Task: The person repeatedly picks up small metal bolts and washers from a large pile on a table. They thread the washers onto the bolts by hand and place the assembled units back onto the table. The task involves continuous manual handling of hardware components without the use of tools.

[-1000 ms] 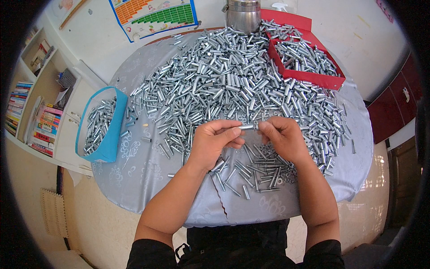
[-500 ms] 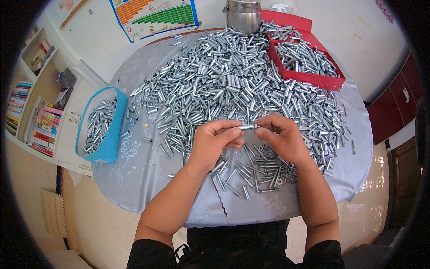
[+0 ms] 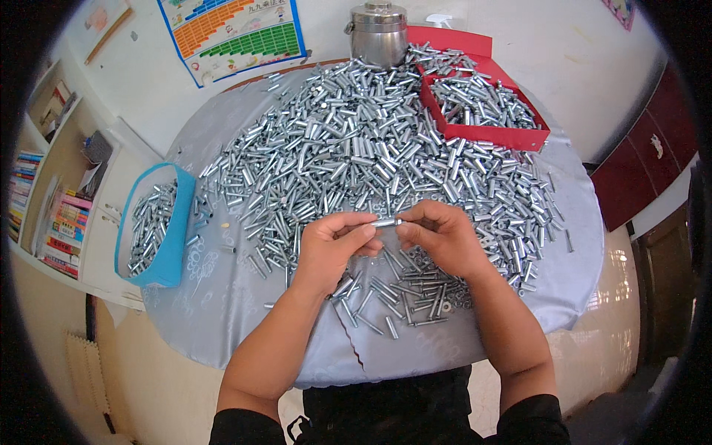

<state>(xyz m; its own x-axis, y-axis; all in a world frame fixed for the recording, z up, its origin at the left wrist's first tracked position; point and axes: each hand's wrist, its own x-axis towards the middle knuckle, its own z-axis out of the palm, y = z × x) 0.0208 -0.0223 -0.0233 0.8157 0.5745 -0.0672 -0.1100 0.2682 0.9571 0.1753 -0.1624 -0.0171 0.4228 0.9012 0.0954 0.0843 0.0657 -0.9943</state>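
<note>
A short shiny metal sleeve (image 3: 383,222) lies level between my two hands, above the near side of the pile. My left hand (image 3: 320,245) pinches its left end between thumb and fingers. At its right end, the thumb and forefinger of my right hand (image 3: 445,236) close on a small nut or washer-like end piece, partly hidden by the fingertips. Under and between my hands lie loose bolts (image 3: 423,300) and flat washers (image 3: 446,305). Just beyond spreads a large heap of metal sleeves and bolts (image 3: 356,141).
A blue box (image 3: 169,248) holding metal pieces stands on the left of the cloth-covered table (image 3: 222,326). At the back right is a red box (image 3: 500,137) full of sleeves, next to a steel pot (image 3: 378,37). A bookshelf (image 3: 63,193) is at far left.
The whole view has shifted, so the table and boxes sit further left. Both hands still hold the metal sleeve, with small finger movements at its right end.
</note>
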